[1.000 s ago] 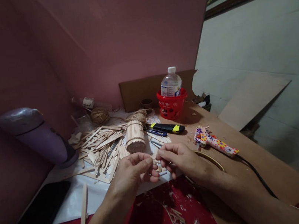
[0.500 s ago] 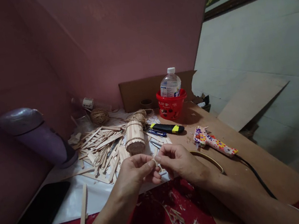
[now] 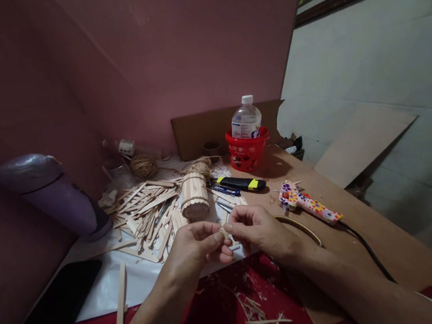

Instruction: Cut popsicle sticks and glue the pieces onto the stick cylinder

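Note:
My left hand (image 3: 198,246) and my right hand (image 3: 257,231) meet at the front of the table, fingertips pinched together. Between them is a small pale piece (image 3: 223,231), mostly covered by the fingers; its kind I cannot make out. Just beyond the hands a little barrel made of wooden sticks (image 3: 194,195) lies tilted, its scalloped end toward me. A loose heap of craft sticks (image 3: 146,213) spreads to its left. Under the fingers shows a short whitish stick (image 3: 235,247) on the white sheet.
A floral glue gun (image 3: 307,203) with a black cord lies right. Behind are a utility knife (image 3: 241,183), a red bucket (image 3: 248,154) holding a plastic bottle (image 3: 247,119), and twine balls (image 3: 143,166). A purple tumbler (image 3: 57,202) and black phone (image 3: 48,317) stand left; twine scraps (image 3: 258,312) lie in front.
The fingertips have shifted slightly, and a bit more of the pale piece shows between them. Otherwise the hands and the objects on the table stay in place.

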Motion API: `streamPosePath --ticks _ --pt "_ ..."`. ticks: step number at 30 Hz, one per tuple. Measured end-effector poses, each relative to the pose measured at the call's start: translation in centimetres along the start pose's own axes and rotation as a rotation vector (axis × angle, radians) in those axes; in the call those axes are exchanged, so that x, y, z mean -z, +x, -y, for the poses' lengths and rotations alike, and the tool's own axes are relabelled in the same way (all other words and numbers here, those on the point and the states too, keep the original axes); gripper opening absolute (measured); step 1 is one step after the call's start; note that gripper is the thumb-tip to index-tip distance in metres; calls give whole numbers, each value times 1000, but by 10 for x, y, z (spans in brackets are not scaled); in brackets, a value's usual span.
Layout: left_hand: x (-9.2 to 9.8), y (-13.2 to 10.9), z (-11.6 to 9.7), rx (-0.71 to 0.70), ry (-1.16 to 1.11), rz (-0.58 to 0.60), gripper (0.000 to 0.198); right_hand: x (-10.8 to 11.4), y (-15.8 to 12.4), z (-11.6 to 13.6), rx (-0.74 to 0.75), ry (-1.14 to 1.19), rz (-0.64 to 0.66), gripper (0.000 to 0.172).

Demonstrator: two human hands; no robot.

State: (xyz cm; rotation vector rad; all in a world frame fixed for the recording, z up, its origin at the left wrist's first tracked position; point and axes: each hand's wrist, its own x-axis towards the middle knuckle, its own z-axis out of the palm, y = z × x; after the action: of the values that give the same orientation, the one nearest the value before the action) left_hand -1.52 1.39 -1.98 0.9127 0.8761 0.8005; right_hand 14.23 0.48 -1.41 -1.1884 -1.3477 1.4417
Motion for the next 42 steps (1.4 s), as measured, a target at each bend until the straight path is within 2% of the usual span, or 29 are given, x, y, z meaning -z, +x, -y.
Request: streamPosePath --ticks 11,22,32,36,42 --pt "-2 -3 -2 -12 17 9 20 2 0 1 13 -14 4 22" --pt "-4 -4 -6 31 20 -104 19 0 -1 1 86 20 -55 22" --pt "-5 -1 -12 -161 -92 -203 17 -1 1 -1 112 136 -58 25" --pt "-4 1 -12 -184 -139 -212 12 -1 3 -3 137 164 -62 24" --pt "-3 1 -11 -163 -169 -258 16 0 3 -5 166 175 -60 24"
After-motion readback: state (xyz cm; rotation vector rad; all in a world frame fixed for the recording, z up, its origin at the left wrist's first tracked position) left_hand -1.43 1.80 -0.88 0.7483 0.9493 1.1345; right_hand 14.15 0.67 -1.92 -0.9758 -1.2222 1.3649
